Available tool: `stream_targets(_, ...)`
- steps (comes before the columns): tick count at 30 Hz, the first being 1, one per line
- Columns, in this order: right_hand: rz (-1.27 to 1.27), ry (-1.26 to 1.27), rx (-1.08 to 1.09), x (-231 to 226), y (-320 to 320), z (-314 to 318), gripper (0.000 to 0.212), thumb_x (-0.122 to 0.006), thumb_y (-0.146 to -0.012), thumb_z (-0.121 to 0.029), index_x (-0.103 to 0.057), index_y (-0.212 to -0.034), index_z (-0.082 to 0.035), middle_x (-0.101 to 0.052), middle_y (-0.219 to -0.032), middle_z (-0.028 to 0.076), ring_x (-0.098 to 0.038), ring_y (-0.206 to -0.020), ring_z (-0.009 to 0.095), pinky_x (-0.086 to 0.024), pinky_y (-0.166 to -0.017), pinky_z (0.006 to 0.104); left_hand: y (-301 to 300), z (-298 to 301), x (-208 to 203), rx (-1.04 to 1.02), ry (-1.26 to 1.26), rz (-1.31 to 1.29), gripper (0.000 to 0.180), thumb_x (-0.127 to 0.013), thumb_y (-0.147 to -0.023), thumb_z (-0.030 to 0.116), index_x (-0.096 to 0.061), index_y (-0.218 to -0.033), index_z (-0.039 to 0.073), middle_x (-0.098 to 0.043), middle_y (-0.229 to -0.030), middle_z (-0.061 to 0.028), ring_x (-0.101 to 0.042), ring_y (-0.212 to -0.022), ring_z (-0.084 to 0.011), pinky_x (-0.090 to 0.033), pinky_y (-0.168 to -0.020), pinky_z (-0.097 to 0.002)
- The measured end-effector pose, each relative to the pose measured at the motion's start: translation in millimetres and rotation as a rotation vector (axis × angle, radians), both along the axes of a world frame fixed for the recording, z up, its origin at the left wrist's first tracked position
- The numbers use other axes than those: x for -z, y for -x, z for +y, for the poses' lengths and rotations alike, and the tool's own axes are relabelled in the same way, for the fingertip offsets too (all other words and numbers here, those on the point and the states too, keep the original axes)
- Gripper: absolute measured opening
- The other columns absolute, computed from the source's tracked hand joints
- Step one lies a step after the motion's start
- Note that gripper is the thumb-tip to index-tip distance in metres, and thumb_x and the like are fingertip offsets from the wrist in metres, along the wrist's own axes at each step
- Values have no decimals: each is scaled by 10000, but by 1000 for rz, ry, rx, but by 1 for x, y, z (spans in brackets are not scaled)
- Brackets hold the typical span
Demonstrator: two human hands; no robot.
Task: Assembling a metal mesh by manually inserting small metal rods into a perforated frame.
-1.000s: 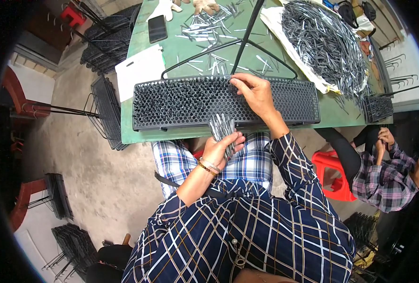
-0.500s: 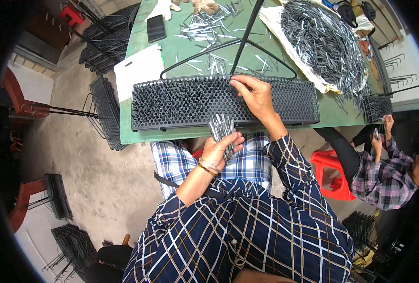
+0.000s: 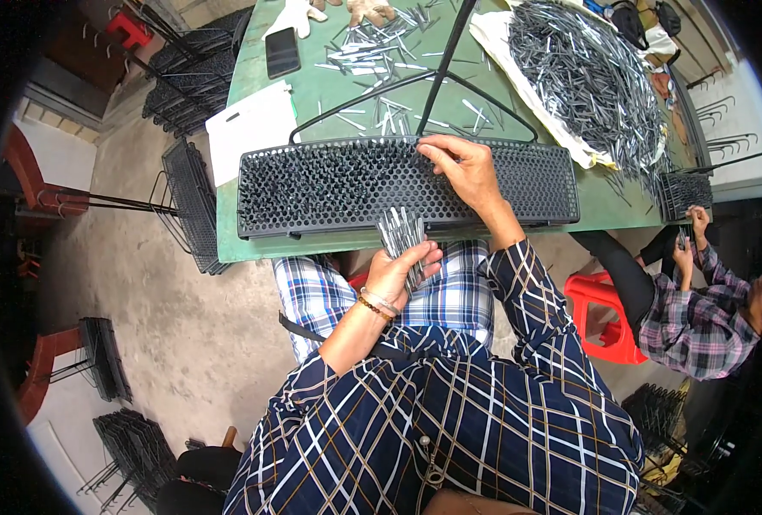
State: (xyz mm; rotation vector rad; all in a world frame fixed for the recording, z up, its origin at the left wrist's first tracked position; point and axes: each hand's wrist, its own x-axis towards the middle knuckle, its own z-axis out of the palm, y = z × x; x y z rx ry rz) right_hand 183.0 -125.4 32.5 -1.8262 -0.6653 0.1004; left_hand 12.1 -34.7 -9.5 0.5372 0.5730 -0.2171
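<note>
A long black perforated tray (image 3: 329,184) lies along the near edge of the green table (image 3: 329,90), its left part filled with metal pins. My left hand (image 3: 398,270) is below the tray's front edge and grips a bundle of metal pins (image 3: 400,233) that fan upward. My right hand (image 3: 462,167) rests on the middle of the tray near its far rim, fingertips pinched at the holes; whether a pin is in them is hidden.
A big heap of pins (image 3: 591,73) lies on a pale sheet at the table's far right, loose pins (image 3: 372,47) at the far middle. A phone (image 3: 282,51), white paper (image 3: 248,129) and a black wire frame (image 3: 437,81) share the table. Another person (image 3: 698,313) sits right by a red stool (image 3: 600,313). Black racks (image 3: 188,202) stand left.
My right hand has shifted slightly on the tray. The left hand stays put with the bundle. The person at the right has moved their hands a little.
</note>
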Motion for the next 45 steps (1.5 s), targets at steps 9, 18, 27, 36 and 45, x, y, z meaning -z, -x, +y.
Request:
stream_targets(9, -43, -30, -109, 5, -2, -5, 156, -657, -842, -116, -691, -957, -17, -696, -899, 66, -616, -639, 91, -503, -557, 229, 0, 1, -2, 9, -21, 23, 217, -622, -858, 57, -563, -1056, -12, -638, -981, -119, -647, -878, -203, -566, -735, -309)
stream_targets(18, -28, 18, 15, 5, 2, 2, 144, -656, -842, -98, -695, -953, -15, -693, -904, 52, -611, -680, 88, -498, -588, 220, 0, 0, -1, 1, -2, 11, 220, -626, -856, 62, -564, -1054, -12, -637, -971, -112, -646, -863, -192, -566, -727, -302)
stream_targets(27, -447, 155, -56, 10, 1, 4, 151, -677, -806, -119, -695, -930, -36, -647, -956, 89, -629, -819, 201, -496, -692, 290, -1, 1, -4, 13, -23, 17, 221, -621, -860, 66, -559, -1056, -15, -637, -975, -111, -644, -873, -190, -567, -727, -299)
stream_targets(36, -526, 219, -32, 6, 5, 7, 162, -658, -819, -119, -678, -960, -43, -626, -984, 93, -625, -821, 243, -498, -706, 320, 0, -1, -3, 2, -27, -5, 209, -624, -857, 61, -568, -1042, -18, -645, -960, -116, -654, -864, -194, -575, -719, -306)
stream_targets(45, -642, 288, -183, 4, 9, 15, 127, -672, -797, -91, -671, -912, -38, -603, -928, 86, -620, -764, 241, -495, -661, 325, 0, -1, -1, -7, -106, -27, 217, -652, -839, 77, -591, -1014, -35, -654, -958, -129, -658, -863, -214, -573, -721, -338)
